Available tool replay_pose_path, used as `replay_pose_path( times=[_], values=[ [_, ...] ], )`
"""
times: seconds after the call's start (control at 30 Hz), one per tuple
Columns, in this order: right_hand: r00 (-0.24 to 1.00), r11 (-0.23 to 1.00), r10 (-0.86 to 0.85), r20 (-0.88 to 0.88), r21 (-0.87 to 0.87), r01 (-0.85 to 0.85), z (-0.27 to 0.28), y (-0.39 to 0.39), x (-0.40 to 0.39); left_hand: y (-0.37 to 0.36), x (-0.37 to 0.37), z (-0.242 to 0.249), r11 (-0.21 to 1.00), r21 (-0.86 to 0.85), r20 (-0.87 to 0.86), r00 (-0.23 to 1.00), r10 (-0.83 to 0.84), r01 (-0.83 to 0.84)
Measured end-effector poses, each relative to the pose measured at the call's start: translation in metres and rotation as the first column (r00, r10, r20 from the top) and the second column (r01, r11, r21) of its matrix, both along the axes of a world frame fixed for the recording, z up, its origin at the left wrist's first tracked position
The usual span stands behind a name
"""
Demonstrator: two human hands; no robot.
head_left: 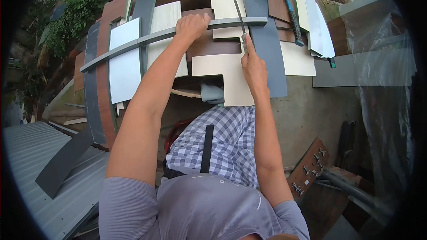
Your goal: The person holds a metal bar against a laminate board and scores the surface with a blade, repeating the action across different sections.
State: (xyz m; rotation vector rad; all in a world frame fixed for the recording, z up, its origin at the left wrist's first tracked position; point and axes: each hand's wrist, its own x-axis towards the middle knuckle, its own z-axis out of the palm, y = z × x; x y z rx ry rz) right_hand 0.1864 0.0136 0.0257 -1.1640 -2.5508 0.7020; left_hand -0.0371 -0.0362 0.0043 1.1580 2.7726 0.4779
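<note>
My left hand (192, 26) is wrapped around a long grey bar (155, 37) that lies across several boards. In my right hand (255, 66) is a narrow-bladed saw (237, 6), gripped by its grey handle with the index finger stretched along it. Its thin dark blade points away from me and crosses the bar near the bar's right end. The teeth are too small to make out. Beneath both hands are a cream board with cut-out notches (233, 78) and a dark grey board (271, 58).
A hammer (291, 15) with a blue and black handle lies on the boards at right. White panels (124, 62) and brown boards (106, 84) spread to the left. Corrugated sheet (31, 160) is at lower left. Clear plastic (387, 106) hangs at right, above a board with metal fittings (309, 166).
</note>
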Motion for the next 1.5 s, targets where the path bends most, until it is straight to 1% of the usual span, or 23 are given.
replay_pose_path(
  times=[0.07, 0.1, 0.17, 0.2, 0.3, 0.37, 0.53, 0.6, 0.7, 0.77, 0.87, 0.93, 0.97, 1.03, 1.13, 1.17, 1.23, 1.3, 1.33, 1.37, 1.43, 1.47, 1.5],
  values=[
    [0.999, 0.997, -0.038, 0.002, -0.07, 0.038, 0.002, -0.012, 0.007, 0.0, -0.004, 0.0, 1.0, -0.006, 0.011, 1.0, 0.03, -0.03],
    [0.999, 0.997, -0.03, 0.011, -0.071, 0.031, -0.003, -0.02, 0.018, 0.001, -0.003, 0.003, 0.999, 0.012, 0.013, 0.999, 0.031, -0.031],
    [0.997, 0.999, -0.039, -0.068, -0.016, 0.038, -0.016, -0.034, 0.045, 0.004, -0.006, -0.001, 0.998, 0.046, 0.001, 1.0, 0.032, -0.032],
    [0.998, 0.999, -0.037, -0.05, -0.02, 0.036, -0.017, -0.036, 0.05, 0.004, -0.008, -0.003, 0.999, 0.041, 0.019, 0.999, 0.034, -0.035],
    [0.998, 0.996, -0.056, -0.018, -0.067, 0.055, -0.005, -0.04, 0.058, 0.006, -0.012, -0.013, 0.993, 0.112, -0.093, 0.996, -0.019, 0.03],
    [0.997, 0.994, -0.054, 0.058, -0.091, 0.059, 0.003, -0.024, 0.037, 0.007, -0.011, -0.011, 0.994, 0.108, -0.066, 0.998, -0.011, 0.018],
    [1.0, 1.0, -0.009, 0.02, 0.001, 0.009, 0.004, 0.024, -0.032, 0.006, -0.009, -0.005, 0.994, 0.107, -0.014, 1.0, 0.023, -0.021],
    [1.0, 0.999, 0.009, 0.025, 0.035, -0.01, 0.003, 0.028, -0.036, 0.006, -0.01, -0.004, 0.995, 0.093, 0.008, 1.0, 0.03, -0.031],
    [0.999, 1.0, -0.002, 0.05, 0.029, 0.0, 0.0, 0.017, -0.021, 0.005, -0.01, -0.005, 0.995, 0.098, 0.003, 1.0, 0.021, -0.021],
    [0.998, 0.995, -0.046, 0.046, -0.088, 0.05, 0.004, -0.011, 0.012, 0.005, -0.011, -0.003, 0.994, 0.102, 0.023, 0.999, 0.042, -0.044],
    [0.998, 0.996, -0.065, -0.003, -0.054, 0.065, -0.013, -0.04, 0.06, 0.005, -0.01, -0.004, 0.993, 0.104, 0.053, 0.997, 0.047, -0.052],
    [0.999, 0.998, -0.035, -0.033, -0.052, 0.033, -0.01, -0.051, 0.074, 0.005, -0.011, -0.007, 0.994, 0.106, 0.021, 1.0, 0.02, -0.022],
    [0.998, 0.997, -0.053, -0.034, -0.055, 0.051, -0.007, -0.051, 0.075, 0.007, -0.014, -0.013, 0.989, 0.145, -0.043, 0.999, 0.023, -0.016],
    [0.994, 0.992, -0.06, 0.094, -0.102, 0.069, 0.006, -0.035, 0.059, 0.01, -0.016, -0.009, 0.991, 0.132, -0.029, 1.0, 0.01, -0.006],
    [0.998, 0.996, -0.047, 0.032, -0.071, 0.049, 0.003, -0.003, 0.02, 0.008, -0.015, 0.0, 0.997, 0.067, -0.027, 0.999, -0.034, 0.036],
    [0.999, 0.996, -0.047, 0.017, -0.071, 0.049, 0.001, 0.006, 0.005, 0.009, -0.015, -0.005, 0.997, 0.079, -0.012, 1.0, -0.003, 0.003],
    [1.0, 1.0, -0.001, 0.024, 0.016, 0.001, 0.002, 0.017, -0.017, 0.009, -0.013, -0.002, 0.996, 0.08, 0.03, 0.999, 0.037, -0.039],
    [0.999, 1.0, -0.008, 0.041, -0.008, 0.009, 0.004, 0.016, -0.019, 0.011, -0.013, 0.001, 0.998, 0.05, 0.023, 0.999, 0.046, -0.047],
    [0.997, 0.999, -0.024, 0.068, -0.032, 0.026, 0.005, 0.013, -0.018, 0.01, -0.013, 0.001, 0.999, 0.02, 0.026, 0.999, 0.047, -0.047],
    [0.997, 0.999, -0.019, 0.073, -0.032, 0.021, 0.004, 0.008, -0.008, 0.009, -0.015, -0.003, 0.997, 0.072, 0.037, 0.999, 0.03, -0.033],
    [0.997, 0.992, -0.05, 0.054, -0.114, 0.055, 0.004, -0.013, 0.024, 0.009, -0.015, -0.001, 0.995, 0.087, 0.048, 0.998, 0.037, -0.041],
    [0.997, 0.992, -0.042, 0.063, -0.117, 0.049, -0.001, -0.025, 0.042, 0.009, -0.014, -0.001, 0.994, 0.099, 0.056, 0.998, 0.035, -0.041],
    [1.0, 0.998, -0.028, -0.007, -0.049, 0.028, -0.011, -0.036, 0.062, 0.008, -0.014, -0.003, 0.992, 0.121, 0.038, 0.999, 0.025, -0.029]
  ],
)
